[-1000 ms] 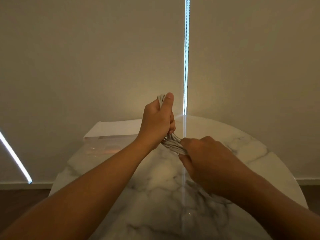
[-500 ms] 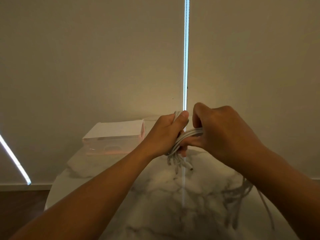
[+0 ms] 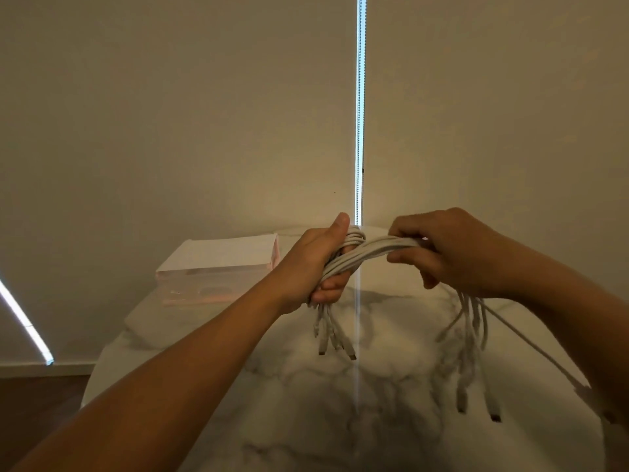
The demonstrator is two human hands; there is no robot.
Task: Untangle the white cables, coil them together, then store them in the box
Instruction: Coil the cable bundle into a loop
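Cables (image 3: pixel 360 258) gripped by both hands (image 3: pixel 316 267) (image 3: pixel 452 250) above marble table (image 3: pixel 306 403), beige wall (image 3: pixel 170 114) behind.

Beige blinds (image 3: pixel 177 107) behind; bright daylight slit (image 3: pixel 360 97) between them. White marble table (image 3: pixel 306 403). Dark wood floor (image 3: pixel 41 413), lower left.

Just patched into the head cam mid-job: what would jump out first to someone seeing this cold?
First, the white cables stretched between two hands at centre: the left hand grips the coiled part, with plug ends dangling below it, and the right hand holds the strands, whose loose tails hang toward the marble table. Next, the bright vertical strip of light behind them, and the pale box at the table's far left.
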